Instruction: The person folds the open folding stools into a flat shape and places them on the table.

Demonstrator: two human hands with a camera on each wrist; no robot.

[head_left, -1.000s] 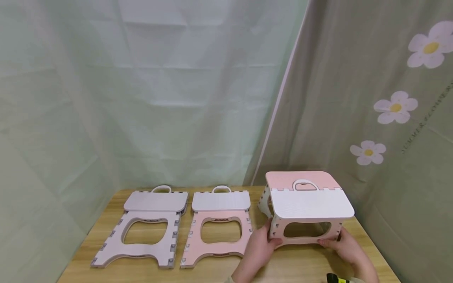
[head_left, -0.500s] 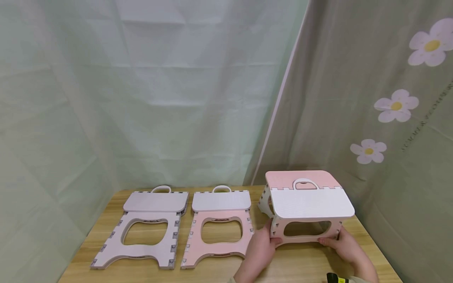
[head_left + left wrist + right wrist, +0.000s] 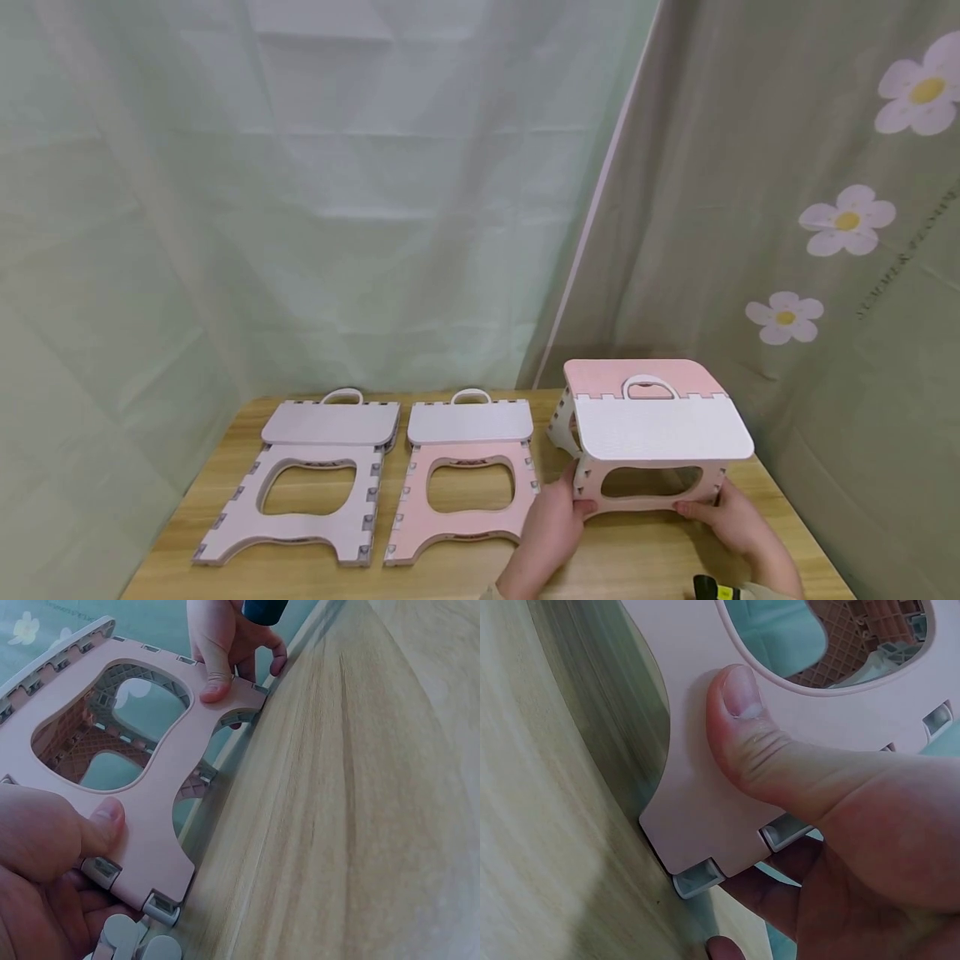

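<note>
An unfolded step stool (image 3: 663, 425), with a half pink, half white top and a white handle loop, stands upright at the table's right side. Its near pink leg panel (image 3: 161, 769) is between my hands. My left hand (image 3: 553, 529) grips the panel's lower left edge, thumb on the front face and fingers behind. At the lower right corner my right hand (image 3: 738, 525) holds on likewise, its thumb (image 3: 739, 724) lying flat below the oval cut-out. In both wrist views the panel's feet are right at the wood surface. The right hand's fingertips are partly hidden behind the panel.
Left of my left hand lies a folded pink and white stool (image 3: 468, 533), close to my wrist. Farther left is a folded white stool (image 3: 300, 527). All are on a wooden table (image 3: 630, 567), with curtains (image 3: 420, 208) behind and a flowered one at right.
</note>
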